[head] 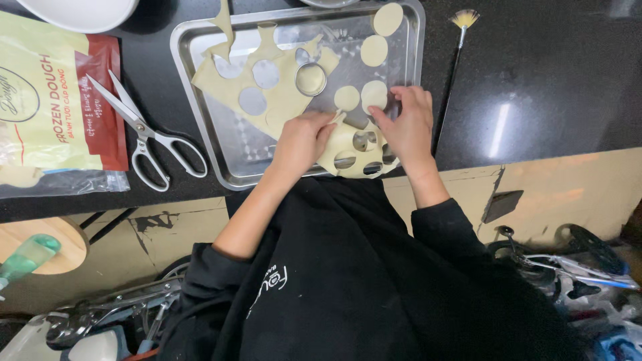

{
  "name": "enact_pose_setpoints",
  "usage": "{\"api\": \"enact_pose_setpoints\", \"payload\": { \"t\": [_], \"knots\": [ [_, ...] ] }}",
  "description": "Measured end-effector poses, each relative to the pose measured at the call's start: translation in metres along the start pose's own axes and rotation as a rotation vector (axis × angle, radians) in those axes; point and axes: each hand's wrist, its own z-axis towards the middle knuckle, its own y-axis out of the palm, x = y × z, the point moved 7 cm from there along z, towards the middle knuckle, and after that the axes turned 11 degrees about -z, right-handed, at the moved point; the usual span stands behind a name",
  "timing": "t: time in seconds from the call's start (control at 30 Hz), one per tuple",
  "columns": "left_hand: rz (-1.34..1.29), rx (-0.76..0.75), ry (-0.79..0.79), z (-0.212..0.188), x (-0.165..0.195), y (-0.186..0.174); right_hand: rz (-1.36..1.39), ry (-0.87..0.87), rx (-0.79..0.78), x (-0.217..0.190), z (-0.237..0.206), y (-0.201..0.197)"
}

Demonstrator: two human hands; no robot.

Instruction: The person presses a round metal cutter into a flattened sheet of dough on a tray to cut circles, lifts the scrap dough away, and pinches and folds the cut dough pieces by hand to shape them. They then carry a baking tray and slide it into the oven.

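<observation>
A metal tray sits on a black counter. On it lies a thin sheet of pale dough with round holes cut out, a round metal cutter resting on it, and several cut dough discs toward the right. My left hand and my right hand both grip a scrap of holed dough at the tray's near edge, lifting it. My right fingertips touch a disc.
White-handled scissors lie left of the tray beside a yellow and red dough bag. A fan brush lies to the right. A white bowl is at top left. Below the counter are a floor and clutter.
</observation>
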Motion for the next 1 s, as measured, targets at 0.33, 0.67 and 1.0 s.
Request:
{"api": "enact_pose_setpoints", "payload": {
  "t": [0.33, 0.67, 1.0],
  "knots": [
    [0.011, -0.045, 0.039, 0.008, 0.008, -0.004, 0.176, 0.247, -0.122, 0.027, -0.006, 0.03],
    [-0.496, -0.179, -0.15, 0.011, -0.008, 0.023, 0.774, 0.233, -0.472, 0.018, -0.026, 0.05],
    [-0.472, -0.125, -0.031, -0.003, -0.015, 0.007, 0.124, -0.138, -0.206, -0.006, 0.017, 0.005]
  ]
}}
